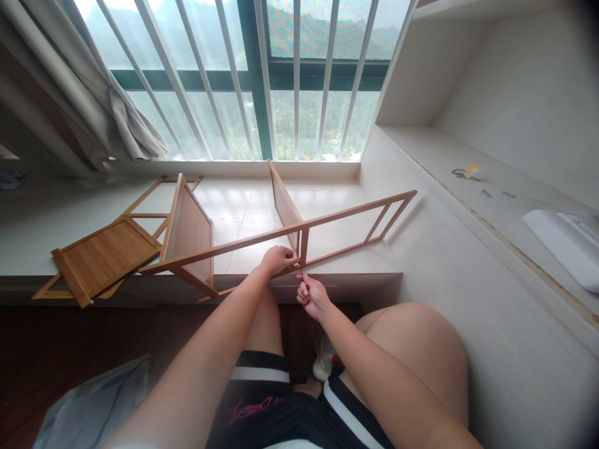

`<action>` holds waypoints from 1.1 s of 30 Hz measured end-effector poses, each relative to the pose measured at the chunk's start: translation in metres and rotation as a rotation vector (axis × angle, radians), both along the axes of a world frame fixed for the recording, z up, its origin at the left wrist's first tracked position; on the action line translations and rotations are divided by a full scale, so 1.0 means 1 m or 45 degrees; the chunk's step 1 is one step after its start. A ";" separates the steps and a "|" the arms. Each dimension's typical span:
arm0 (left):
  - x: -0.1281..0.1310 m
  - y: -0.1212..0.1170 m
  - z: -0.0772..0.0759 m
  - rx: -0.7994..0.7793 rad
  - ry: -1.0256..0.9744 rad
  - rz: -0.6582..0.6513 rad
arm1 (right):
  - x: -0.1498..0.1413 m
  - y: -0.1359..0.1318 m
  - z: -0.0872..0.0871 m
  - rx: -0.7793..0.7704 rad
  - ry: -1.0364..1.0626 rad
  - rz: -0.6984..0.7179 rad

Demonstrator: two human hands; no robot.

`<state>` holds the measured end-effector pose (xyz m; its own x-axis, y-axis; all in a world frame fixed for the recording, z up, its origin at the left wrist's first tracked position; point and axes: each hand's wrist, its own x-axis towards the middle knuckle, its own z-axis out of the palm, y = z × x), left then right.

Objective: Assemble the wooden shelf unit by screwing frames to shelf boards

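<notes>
A partly assembled wooden shelf frame [253,239] lies on its side along the window ledge, with two board panels standing up from it. My left hand [279,259] is closed on the lower rail, its fingertips by the short crossbar [304,244] and the bottom corner of the middle panel [284,198]. Just below that joint is my right hand [312,298], fingers curled in a pinch. A thin, dark bit shows between its fingertips and the rail, too small to name. The larger panel [189,221] stands at the frame's left part.
More wooden pieces, a slatted board [105,255] among them, lie on the ledge [238,206] at left. On the right shelf [496,165] are a metal clip with a yellow part [467,171], several screws [509,194] and a white plastic object [564,246]. A wall bounds the right side.
</notes>
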<state>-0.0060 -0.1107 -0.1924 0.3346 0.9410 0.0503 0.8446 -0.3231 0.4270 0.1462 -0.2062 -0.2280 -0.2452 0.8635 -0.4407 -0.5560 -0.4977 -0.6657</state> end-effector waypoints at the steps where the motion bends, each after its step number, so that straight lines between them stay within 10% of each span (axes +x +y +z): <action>1: 0.000 0.000 0.000 0.001 -0.003 -0.001 | 0.002 0.001 0.003 -0.040 0.097 0.035; 10: 0.001 0.000 0.002 -0.016 -0.010 0.007 | 0.001 -0.004 0.004 0.005 0.042 0.086; 22: 0.001 -0.001 0.002 -0.010 0.003 0.002 | 0.007 -0.004 -0.006 0.536 -1.340 -0.052; 33: 0.002 -0.002 0.005 -0.039 0.004 0.028 | 0.010 -0.002 -0.003 0.616 -1.693 0.015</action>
